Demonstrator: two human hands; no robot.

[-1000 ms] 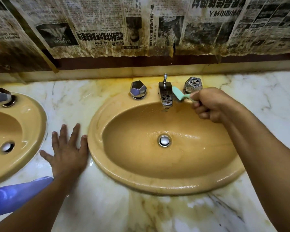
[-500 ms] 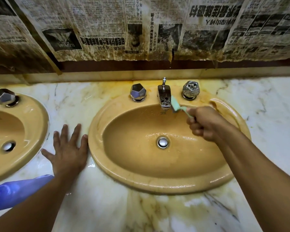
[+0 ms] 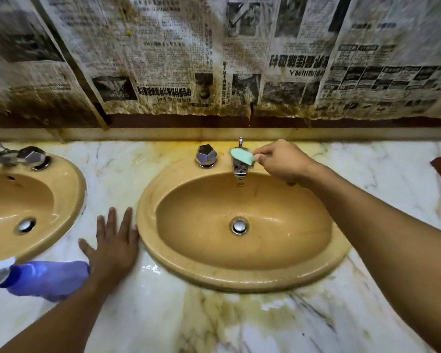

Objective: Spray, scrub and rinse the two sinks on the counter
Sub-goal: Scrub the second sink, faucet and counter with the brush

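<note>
Head cam: right hand (image 3: 280, 161) grips a mint-green plastic scrub brush (image 3: 242, 156) on the chrome faucet spout (image 3: 239, 168) of the tan oval ceramic sink (image 3: 239, 276); left hand (image 3: 112, 247) lies flat, fingers spread, on the marble counter (image 3: 163, 314).

**Open bowl, crowded back rim**

The bowl of the right sink (image 3: 239, 278) is lying open from above, with only the drain stopper (image 3: 239, 226) sitting low. Along the back rim, the faceted knob (image 3: 206, 155), the spout (image 3: 239, 169) and the right hand (image 3: 281, 163) gripping a green brush (image 3: 242, 156) are crowding the way. The left hand (image 3: 112, 247) and a blue spray bottle (image 3: 45, 277) are blocking the marble counter (image 3: 239, 324) between the sinks.
</note>
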